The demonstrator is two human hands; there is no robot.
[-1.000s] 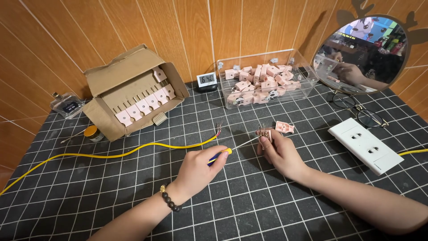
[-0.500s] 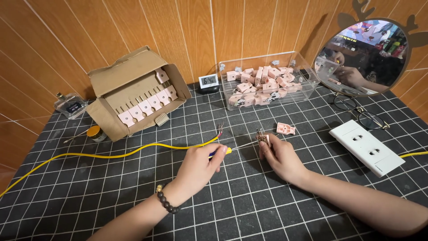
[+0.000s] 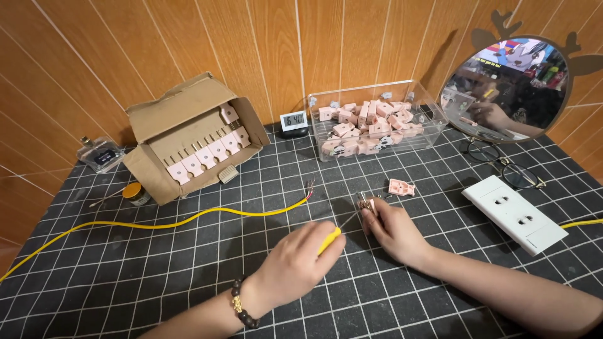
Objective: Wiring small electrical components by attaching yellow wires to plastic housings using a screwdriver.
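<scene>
Far left, by the wall: small clear glass bottle (image 3: 99, 154) on the black grid mat (image 3: 157, 276). Just right of it a small round tin w/ yellow lid (image 3: 135, 193), touching nothing.

Next, open cardboard box (image 3: 188, 141) lying tilted, flaps open, w/ a row of pink plug parts (image 3: 204, 157) slotted inside. Yellow cable (image 3: 157, 225) runs from the mat's left edge, past the front of the box, to bare wire ends near centre, just left of the hands.

Centre back: small digital clock (image 3: 293, 120) against the wood wall. Beside it on the right, a clear plastic bin (image 3: 377, 119) full of loose pink plug pieces.

Centre front: left hand (image 3: 295, 263), beaded bracelet on wrist, is closed round a yellow-handled screwdriver (image 3: 330, 238); shaft points up-right toward the other hand. Right hand (image 3: 396, 229) pinches a small pink plug body (image 3: 365, 204) w/ metal prongs, held just above the mat, screwdriver tip at or touching it; can't tell exact contact. Both grips are clenched on their items.

Just beyond the right hand: a separate pink plug cover (image 3: 401, 187) lying flat on the mat, apart from the fingers.

Right: white two-outlet socket strip (image 3: 514, 213) on the mat, yellow lead leaving at the right edge. Behind it, eyeglasses (image 3: 502, 166), and a round mirror (image 3: 512, 88) w/ antler trim leaning on the wall.
</scene>
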